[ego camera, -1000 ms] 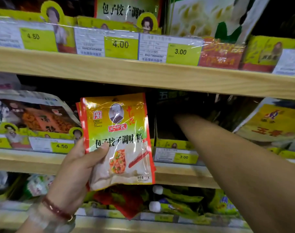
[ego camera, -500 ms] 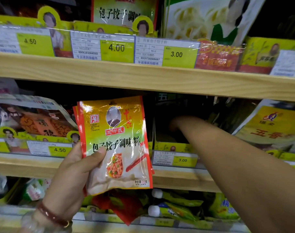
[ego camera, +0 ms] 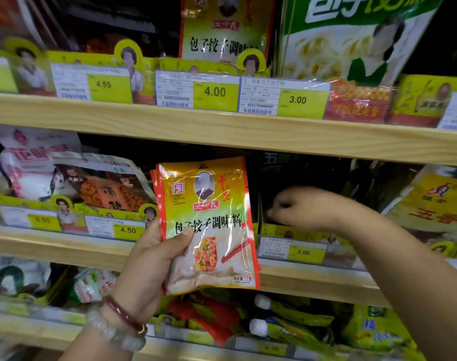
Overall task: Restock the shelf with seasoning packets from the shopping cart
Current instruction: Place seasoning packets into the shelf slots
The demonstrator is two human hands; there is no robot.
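- Left hand (ego camera: 146, 267) held the seasoning packets (ego camera: 206, 225) upright in front of the middle shelf (ego camera: 326, 280); thumb pressed on the front face, other fingers wrapped behind. Red edges behind the front packet suggested more than one.
- Red bead bracelet (ego camera: 123, 312) and pale bead bracelet (ego camera: 112, 332) sat on the left wrist.
- Right hand (ego camera: 297, 207) was at the dark gap on the middle shelf, just above the 3.00 price tag (ego camera: 302, 252). Fingers curled, blurred; couldn't tell whether they gripped anything.
- Upper shelf (ego camera: 222, 131) carried tags 4.50, 4.00, 3.00, with matching packets standing behind.
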